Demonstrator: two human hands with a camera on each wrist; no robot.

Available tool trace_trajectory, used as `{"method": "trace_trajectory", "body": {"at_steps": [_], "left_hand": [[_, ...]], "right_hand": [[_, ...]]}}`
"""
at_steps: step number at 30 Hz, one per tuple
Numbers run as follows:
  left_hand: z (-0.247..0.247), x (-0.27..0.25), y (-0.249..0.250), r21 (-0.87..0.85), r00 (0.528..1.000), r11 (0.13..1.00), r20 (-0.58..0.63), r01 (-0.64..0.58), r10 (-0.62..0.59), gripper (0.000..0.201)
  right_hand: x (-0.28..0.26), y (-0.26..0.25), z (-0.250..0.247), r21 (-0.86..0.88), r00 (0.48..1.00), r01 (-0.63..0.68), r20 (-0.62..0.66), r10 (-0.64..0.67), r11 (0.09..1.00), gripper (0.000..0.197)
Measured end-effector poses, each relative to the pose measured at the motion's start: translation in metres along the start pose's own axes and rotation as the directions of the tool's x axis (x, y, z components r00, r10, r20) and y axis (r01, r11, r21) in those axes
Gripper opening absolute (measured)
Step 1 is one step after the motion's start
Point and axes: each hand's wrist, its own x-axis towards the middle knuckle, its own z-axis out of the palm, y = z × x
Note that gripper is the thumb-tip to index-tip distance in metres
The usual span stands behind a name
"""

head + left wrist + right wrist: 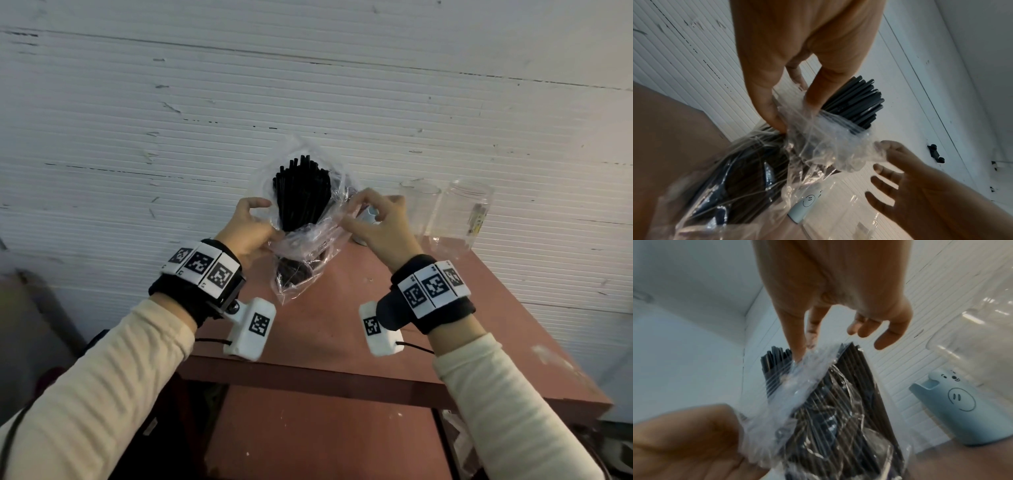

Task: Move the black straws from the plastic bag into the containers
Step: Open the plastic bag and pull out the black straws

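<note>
A bundle of black straws (301,195) sticks up out of a crumpled clear plastic bag (301,263), held above the table. My left hand (265,221) grips the bag around the bundle's middle; in the left wrist view its thumb and fingers (795,115) pinch the film against the straws (857,104). My right hand (347,214) pinches the bag's loose edge between thumb and forefinger (804,352), its other fingers spread free. Two clear jars (419,205) (466,212) stand at the back right. A pale blue container (953,410) with a smiley face stands behind my right hand.
A red-brown table (342,329) lies under my hands, set against a white ribbed wall (171,137). Its front edge runs across below my wrists. A lower red-brown shelf (308,428) shows beneath it.
</note>
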Motion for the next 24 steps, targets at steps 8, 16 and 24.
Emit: {"method": "trace_trajectory", "body": {"at_steps": [8, 16, 24], "left_hand": [[0.007, -0.013, -0.002, -0.096, 0.985, 0.991, 0.133, -0.097, 0.109, 0.066], [0.013, -0.018, -0.005, -0.184, 0.967, 0.978, 0.21, -0.104, 0.142, 0.078], [0.015, -0.018, -0.006, -0.218, 0.959, 0.973, 0.249, -0.08, 0.135, 0.09]], "right_hand": [[0.02, -0.012, -0.011, 0.075, 0.988, -0.127, -0.084, 0.133, 0.989, 0.061], [0.039, -0.008, -0.016, 0.088, 0.973, -0.215, -0.067, 0.221, 0.973, 0.03], [0.047, -0.012, -0.024, 0.001, 0.998, -0.061, 0.002, 0.061, 0.998, 0.015]]}}
